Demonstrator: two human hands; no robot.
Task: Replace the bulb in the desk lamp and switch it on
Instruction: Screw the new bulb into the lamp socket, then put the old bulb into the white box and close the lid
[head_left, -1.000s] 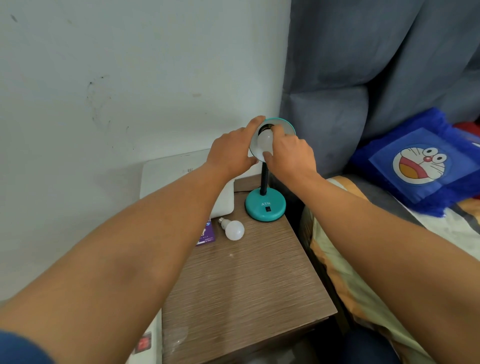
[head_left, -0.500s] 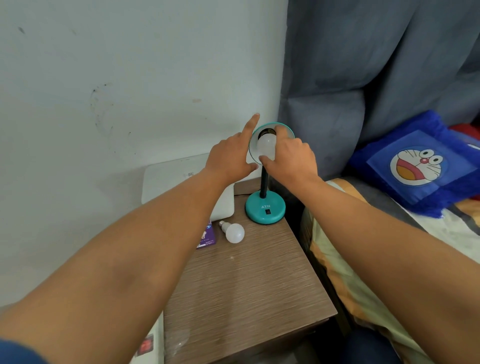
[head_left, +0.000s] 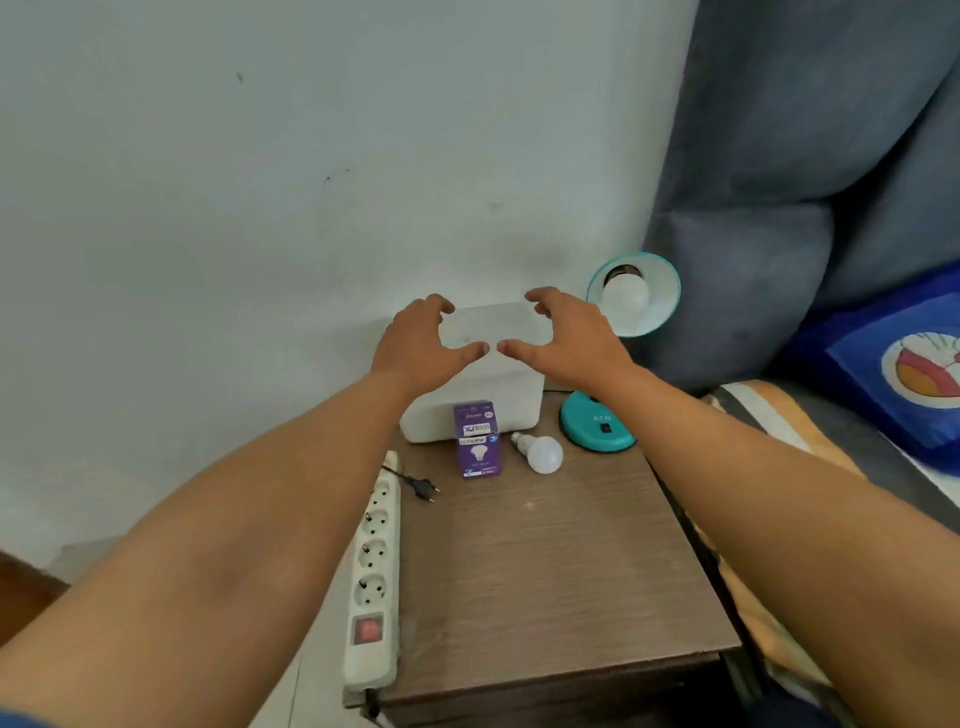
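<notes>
Both hands off the lamp since a moment ago: left hand (head_left: 423, 345) and right hand (head_left: 563, 340) spread, empty. Fitted bulb (head_left: 626, 296) sits in shade, apparently seated. Spare bulb (head_left: 543, 453) on worktop (head_left: 545, 561); plug (head_left: 423, 487) loose.

**Both hands open and held apart in mid-air**

Both bare forearms reach forward from the lower corners of the view, the left from about 7 o'clock and the right from about 5 o'clock, converging toward the centre. The left hand (head_left: 423, 345) is raised, back toward the camera, fingers curled loosely and thumb stretched toward 3 o'clock. The right hand (head_left: 563, 340) mirrors it, fingers arched and thumb pointing toward 9 o'clock. The two thumb tips sit close together without touching. Each hand's grip is slack and empty, the palm facing away and down. A strip of blue sleeve shows at the left arm's near end.
</notes>
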